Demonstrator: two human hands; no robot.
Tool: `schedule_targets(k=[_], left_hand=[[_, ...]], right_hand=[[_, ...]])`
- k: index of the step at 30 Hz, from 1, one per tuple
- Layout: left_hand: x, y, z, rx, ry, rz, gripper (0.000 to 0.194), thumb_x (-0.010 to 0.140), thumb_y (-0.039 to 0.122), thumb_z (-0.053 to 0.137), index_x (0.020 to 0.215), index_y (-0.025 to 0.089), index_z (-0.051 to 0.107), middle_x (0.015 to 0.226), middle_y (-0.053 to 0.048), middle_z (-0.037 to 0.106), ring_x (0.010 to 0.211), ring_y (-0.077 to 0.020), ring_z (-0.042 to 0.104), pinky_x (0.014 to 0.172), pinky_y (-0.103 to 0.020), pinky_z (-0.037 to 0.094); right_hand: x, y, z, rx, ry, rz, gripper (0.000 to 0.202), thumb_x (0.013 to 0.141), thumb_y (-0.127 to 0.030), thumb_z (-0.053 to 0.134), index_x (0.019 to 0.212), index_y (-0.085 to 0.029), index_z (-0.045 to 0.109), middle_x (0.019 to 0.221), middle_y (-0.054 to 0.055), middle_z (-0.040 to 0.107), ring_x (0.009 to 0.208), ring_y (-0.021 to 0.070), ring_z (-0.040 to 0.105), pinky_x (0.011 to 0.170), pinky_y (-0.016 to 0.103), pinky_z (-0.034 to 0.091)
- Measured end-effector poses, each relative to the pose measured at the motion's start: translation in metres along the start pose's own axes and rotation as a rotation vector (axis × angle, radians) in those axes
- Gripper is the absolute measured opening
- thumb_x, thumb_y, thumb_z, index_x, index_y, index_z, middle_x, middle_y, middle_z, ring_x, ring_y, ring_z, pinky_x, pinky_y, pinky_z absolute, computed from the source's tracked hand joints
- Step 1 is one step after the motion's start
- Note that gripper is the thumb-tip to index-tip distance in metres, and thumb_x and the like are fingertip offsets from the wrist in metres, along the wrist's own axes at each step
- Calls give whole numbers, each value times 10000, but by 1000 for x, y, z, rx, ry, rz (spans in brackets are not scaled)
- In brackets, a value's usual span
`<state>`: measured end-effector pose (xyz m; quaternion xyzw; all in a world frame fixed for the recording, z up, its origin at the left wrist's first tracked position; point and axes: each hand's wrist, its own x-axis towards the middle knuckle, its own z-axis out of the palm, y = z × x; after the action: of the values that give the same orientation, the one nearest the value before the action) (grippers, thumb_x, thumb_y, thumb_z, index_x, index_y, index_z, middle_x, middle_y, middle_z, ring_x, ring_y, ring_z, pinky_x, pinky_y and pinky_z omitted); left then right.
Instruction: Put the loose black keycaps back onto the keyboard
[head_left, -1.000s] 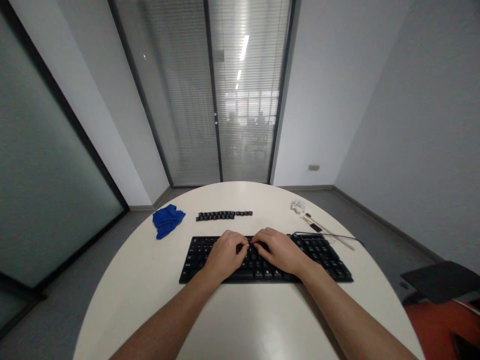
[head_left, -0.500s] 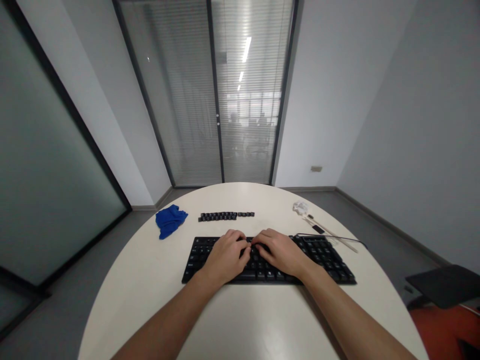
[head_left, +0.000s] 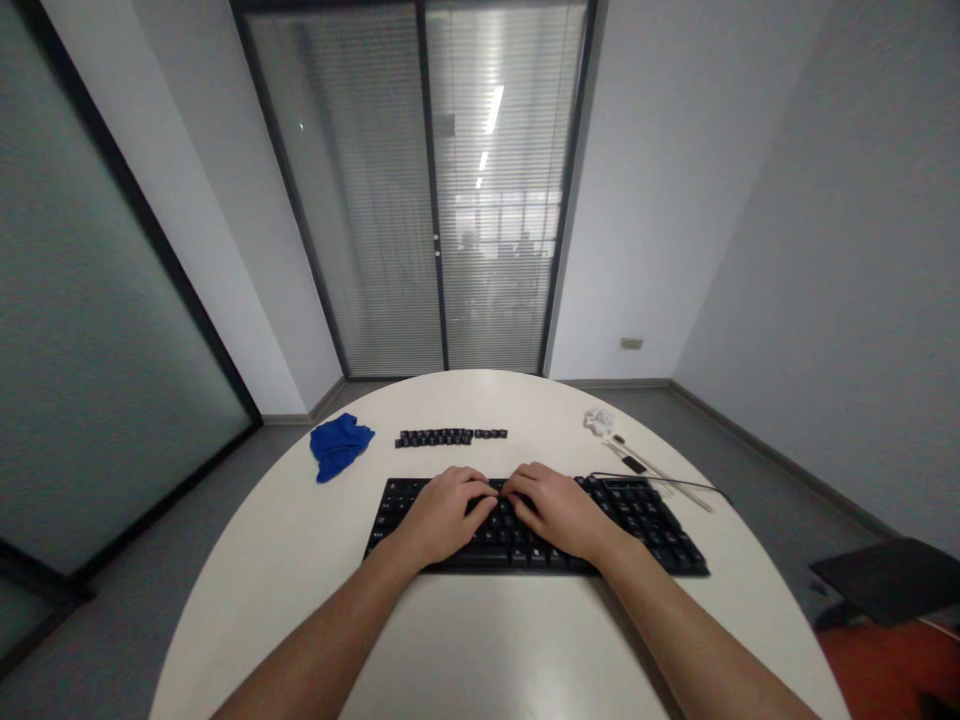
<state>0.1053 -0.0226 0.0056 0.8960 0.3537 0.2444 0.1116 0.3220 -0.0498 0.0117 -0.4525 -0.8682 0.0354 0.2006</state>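
A black keyboard (head_left: pixel 517 555) lies across the table in front of me. My left hand (head_left: pixel 446 515) rests over its middle, with thumb and index finger drawn together near the upper rows. Close beside it, my right hand (head_left: pixel 559 508) is bent over the keys, its thumb and index tips nearly touching those of the left. Whatever sits between the fingertips is too small and covered to make out. Beyond the keyboard, several loose black keycaps (head_left: pixel 435 437) stand in rows, with a shorter row (head_left: pixel 490 434) to their right.
A crumpled blue cloth (head_left: pixel 340 446) lies at the left of the round white table (head_left: pixel 480 640). At the right are a white crumpled bundle (head_left: pixel 598 421), thin pale sticks (head_left: pixel 679 484) and a small black piece (head_left: pixel 634 465). The keyboard's cable (head_left: pixel 697 485) runs past them.
The view has tilted slightly, so everything sits a little lower. My left hand has shifted slightly left and its fingers have drawn closer together. My right hand stays nearly in place.
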Motion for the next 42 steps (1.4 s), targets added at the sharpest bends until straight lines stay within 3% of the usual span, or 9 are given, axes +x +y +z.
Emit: schedule_targets(k=[5,12,19,24,31,37,42], left_hand=[[21,-23,-4,139,109,-142,231,958,237,551,1134,198,696,1158,-59,701,1110,-239,597,999,-368,455],[65,-60,-3,399,17,-125,253,907,161,610,1144,204,688,1159,-75,681,1102,-256,558,981,-367,449],[78,-67,10,434,-34,-113,237,904,135,595,1105,204,700,1131,-98,685,1107,-270,547,919,-375,463],[81,-69,16,426,-56,-86,201,918,110,563,973,205,732,1052,-97,708,1078,-267,562,904,-377,464],[65,-46,7,365,-34,-60,187,903,118,610,1034,201,715,1073,-74,713,1067,-247,618,938,-373,473],[22,-17,4,-13,191,-139,188,911,106,583,1034,212,678,1075,-34,699,1024,-200,654,929,-318,499],[-2,-17,16,-211,261,-217,154,915,142,574,1007,213,676,1049,-29,711,998,-197,657,938,-332,500]], right_hand=[[0,-1,-1,-15,-8,5,182,941,-148,513,1016,-186,674,988,66,672,954,208,605,876,328,476],[0,-2,-4,3,-9,22,190,951,-159,509,1021,-191,683,997,64,678,966,209,608,885,331,480],[-1,-2,-3,23,-4,22,192,953,-158,505,1022,-196,680,989,61,677,967,202,607,886,324,480],[-2,0,-2,27,1,14,186,949,-155,508,1019,-196,675,989,57,675,968,198,604,895,320,477],[-1,1,-1,25,-3,11,190,941,-148,512,1026,-189,677,997,59,678,970,203,604,890,317,471],[1,-5,-4,-5,-11,54,190,953,-161,509,1014,-190,687,992,60,690,956,203,614,873,318,454],[6,-17,1,-103,47,153,166,960,-189,524,972,-192,690,945,56,709,942,222,612,873,366,413]])
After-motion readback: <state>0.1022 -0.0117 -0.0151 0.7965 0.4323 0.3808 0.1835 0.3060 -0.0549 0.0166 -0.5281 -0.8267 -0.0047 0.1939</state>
